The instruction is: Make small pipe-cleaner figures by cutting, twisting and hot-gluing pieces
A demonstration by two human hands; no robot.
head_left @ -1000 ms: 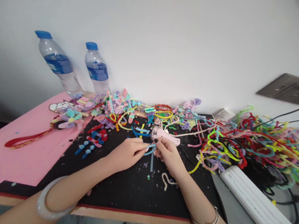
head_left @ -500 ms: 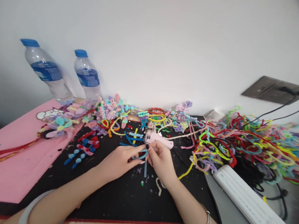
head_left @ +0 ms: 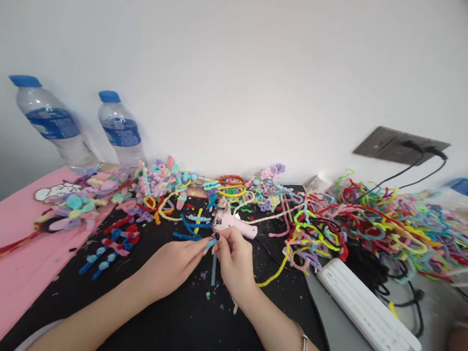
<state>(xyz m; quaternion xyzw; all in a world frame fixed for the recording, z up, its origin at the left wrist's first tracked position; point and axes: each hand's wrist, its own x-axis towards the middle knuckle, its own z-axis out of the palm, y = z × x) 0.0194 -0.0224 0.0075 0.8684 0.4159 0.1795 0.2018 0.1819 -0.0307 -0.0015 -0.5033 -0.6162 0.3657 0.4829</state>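
Observation:
Close together over the black mat, my left hand [head_left: 174, 266] and my right hand [head_left: 234, 263] pinch a short light-blue pipe cleaner [head_left: 210, 244] between their fingertips. Fingers hide part of it. A pale pink hot glue gun [head_left: 237, 226] lies just beyond my right hand, its nozzle end to the left. Beside that end are dark-blue pipe cleaner pieces [head_left: 187, 236] and a yellow piece [head_left: 198, 221]. A translucent bluish strip [head_left: 213, 272] shows below my fingertips, on or above the mat; I cannot tell which.
Tangled colourful pipe cleaners [head_left: 378, 210] heap along the wall and right side. A white power strip [head_left: 369, 313] lies at right. Two water bottles [head_left: 118, 132] stand at back left, behind pink sheets [head_left: 3, 232]. Part of another person's arm [head_left: 465, 343] shows at the right edge.
The view has shifted right, so things appear further left. The light-blue pipe cleaner, a curved loop before, now shows only as a short piece between my fingertips, and my hands are closer together.

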